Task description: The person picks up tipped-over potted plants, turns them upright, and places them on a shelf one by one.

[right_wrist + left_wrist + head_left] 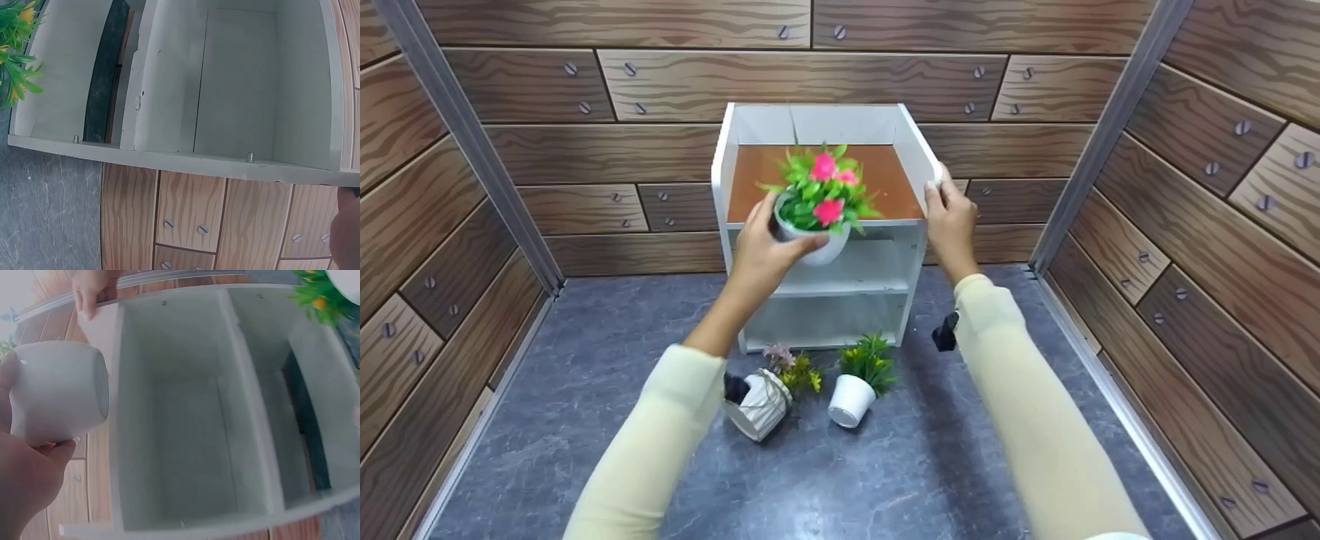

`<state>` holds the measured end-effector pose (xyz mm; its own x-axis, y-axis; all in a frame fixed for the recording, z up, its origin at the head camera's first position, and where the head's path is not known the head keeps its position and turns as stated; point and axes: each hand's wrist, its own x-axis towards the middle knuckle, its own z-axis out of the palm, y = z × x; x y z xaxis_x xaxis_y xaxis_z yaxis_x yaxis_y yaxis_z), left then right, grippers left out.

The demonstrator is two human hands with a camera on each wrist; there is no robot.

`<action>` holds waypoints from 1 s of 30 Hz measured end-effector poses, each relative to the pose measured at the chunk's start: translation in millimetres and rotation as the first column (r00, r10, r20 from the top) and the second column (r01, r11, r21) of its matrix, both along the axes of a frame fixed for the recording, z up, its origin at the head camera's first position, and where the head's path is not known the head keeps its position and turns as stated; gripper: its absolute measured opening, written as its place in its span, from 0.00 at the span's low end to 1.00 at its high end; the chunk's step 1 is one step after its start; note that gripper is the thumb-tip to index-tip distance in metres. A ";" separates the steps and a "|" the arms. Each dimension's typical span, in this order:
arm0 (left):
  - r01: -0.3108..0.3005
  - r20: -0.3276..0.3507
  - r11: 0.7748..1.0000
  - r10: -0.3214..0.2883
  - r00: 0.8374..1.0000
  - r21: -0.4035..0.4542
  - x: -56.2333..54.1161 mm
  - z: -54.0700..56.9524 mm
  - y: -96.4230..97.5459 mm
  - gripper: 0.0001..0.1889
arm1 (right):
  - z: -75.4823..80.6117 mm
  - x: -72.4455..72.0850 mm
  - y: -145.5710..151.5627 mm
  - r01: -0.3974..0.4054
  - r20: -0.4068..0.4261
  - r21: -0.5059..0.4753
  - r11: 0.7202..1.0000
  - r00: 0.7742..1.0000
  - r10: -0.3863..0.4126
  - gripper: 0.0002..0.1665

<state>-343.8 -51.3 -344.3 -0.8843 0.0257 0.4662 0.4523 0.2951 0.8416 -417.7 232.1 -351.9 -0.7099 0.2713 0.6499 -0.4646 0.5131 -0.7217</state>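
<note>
My left hand [761, 255] grips a white pot holding an artificial plant with pink flowers [823, 187], thumb across the pot's front. The plant is upright, in front of the brown top of a small white shelf unit [840, 287]. In the left wrist view the smooth white pot [59, 391] sits between thumb and fingers, beside the shelf's top edge. My right hand [952, 225] holds the front edge of the unit's right side panel [919, 161], fingers at its outer face. Only part of that hand [346, 230] shows in the right wrist view.
On the grey floor [607, 375] before the unit lie two tipped potted plants: a ribbed white pot [761, 409] with pink and yellow flowers, and a smooth white pot [851, 401] with green leaves. Wood-patterned walls [802, 82] stand behind and at both sides.
</note>
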 end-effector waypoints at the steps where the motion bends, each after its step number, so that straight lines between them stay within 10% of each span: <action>1: 0.008 -0.006 1.000 -0.008 1.000 0.010 -4.1 3.8 4.0 0.51 | -0.2 0.2 0.0 0.002 0.002 0.004 1.000 1.000 -0.002 0.25; 30: 0.023 0.120 0.998 -0.016 0.993 -0.057 -84.8 34.0 96.4 0.51 | -1.6 1.6 0.8 0.036 -0.013 0.085 0.996 0.999 -0.035 0.26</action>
<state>-428.6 45.1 -310.3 -0.9327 0.0677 0.3543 0.3556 0.3369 0.8718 -416.1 232.9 -353.5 -0.6930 0.2395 0.6799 -0.4529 0.5891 -0.6692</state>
